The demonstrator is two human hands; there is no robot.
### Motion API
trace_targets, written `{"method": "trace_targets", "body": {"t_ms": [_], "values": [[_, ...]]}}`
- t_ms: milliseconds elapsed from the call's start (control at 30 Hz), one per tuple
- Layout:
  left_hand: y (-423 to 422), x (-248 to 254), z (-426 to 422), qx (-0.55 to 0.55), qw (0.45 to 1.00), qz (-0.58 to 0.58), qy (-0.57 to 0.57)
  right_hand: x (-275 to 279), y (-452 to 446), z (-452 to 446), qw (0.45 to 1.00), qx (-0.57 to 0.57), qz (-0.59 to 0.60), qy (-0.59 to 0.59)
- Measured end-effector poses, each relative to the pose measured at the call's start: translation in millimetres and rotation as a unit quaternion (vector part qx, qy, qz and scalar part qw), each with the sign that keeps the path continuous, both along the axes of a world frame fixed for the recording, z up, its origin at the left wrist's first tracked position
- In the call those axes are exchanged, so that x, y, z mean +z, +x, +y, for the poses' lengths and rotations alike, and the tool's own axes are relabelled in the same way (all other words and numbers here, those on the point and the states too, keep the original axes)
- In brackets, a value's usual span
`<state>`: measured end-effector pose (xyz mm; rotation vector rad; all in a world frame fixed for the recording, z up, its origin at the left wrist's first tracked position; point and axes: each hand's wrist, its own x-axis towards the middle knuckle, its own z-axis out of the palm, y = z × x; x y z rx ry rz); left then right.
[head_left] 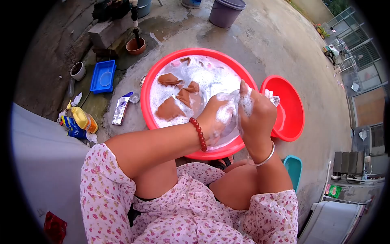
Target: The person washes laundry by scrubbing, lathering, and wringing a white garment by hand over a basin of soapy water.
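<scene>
Both hands work over the big red basin point(195, 51) — left hand point(216, 116) and right hand point(258, 114) drawn close together, a pale soapy cloth point(233, 106) bunched between them above the suds. Fingers of both look curled in narrow on the cloth; lather hides most of the tips. Brown cloth point(170, 109) lies partly sunk in the foam on the left side of the basin.

Step reads as hand-rubbing. To do it well, I'd judge: grip two folds firmly, rub fabric on fabric rather than knuckle on knuckle, turn to a fresh patch often, dip again when the lather thins. Hold it low over the water so drips land inside the rim — the smaller red basin point(291, 112) stands just beside.

Labels: white-and-purple packet point(121, 110), yellow bottle point(84, 118), blue packet point(73, 128), green packet point(333, 190) — all carry print or coloured panels, lettering too small to read, no brand I can vouch for
</scene>
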<state>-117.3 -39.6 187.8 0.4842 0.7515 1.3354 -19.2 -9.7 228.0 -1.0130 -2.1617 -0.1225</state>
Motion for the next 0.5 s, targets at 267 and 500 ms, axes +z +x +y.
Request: {"method": "trace_targets", "body": {"t_ms": [267, 500], "values": [[4.2, -7.3, -8.7, 0.019, 1.000, -0.006, -0.017, -2.3, 4.9, 16.9, 0.997, -0.042, -0.012, -0.062], [0.1, -10.1, 8.4, -0.004, 0.987, -0.149, -0.054, 0.0, -4.3, -12.1, 0.993, 0.039, -0.008, -0.110]]}}
